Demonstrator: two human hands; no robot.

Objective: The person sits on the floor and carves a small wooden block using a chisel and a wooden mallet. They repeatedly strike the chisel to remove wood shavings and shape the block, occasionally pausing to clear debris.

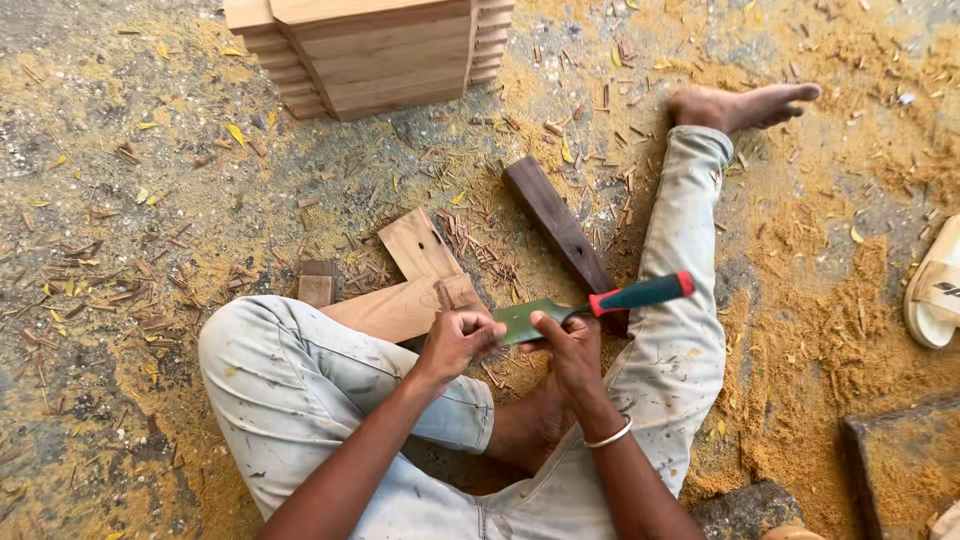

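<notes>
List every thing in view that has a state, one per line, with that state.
chisel: held in both hands, blade toward the left hand
left hand: closed at the blade tip
right hand: gripping the blade
dark wood strip: lying flat on the ground
stacked boards: piled up
sandal: off the foot

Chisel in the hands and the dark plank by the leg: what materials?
Chisel: blade looks like metal with a dull greenish coat, flat and thin; handle looks like moulded plastic or rubber, red and dark teal, smooth. Dark plank: wood, unfinished, matte brown with visible grain. Both hands, left hand and right hand, grip the blade.
</notes>
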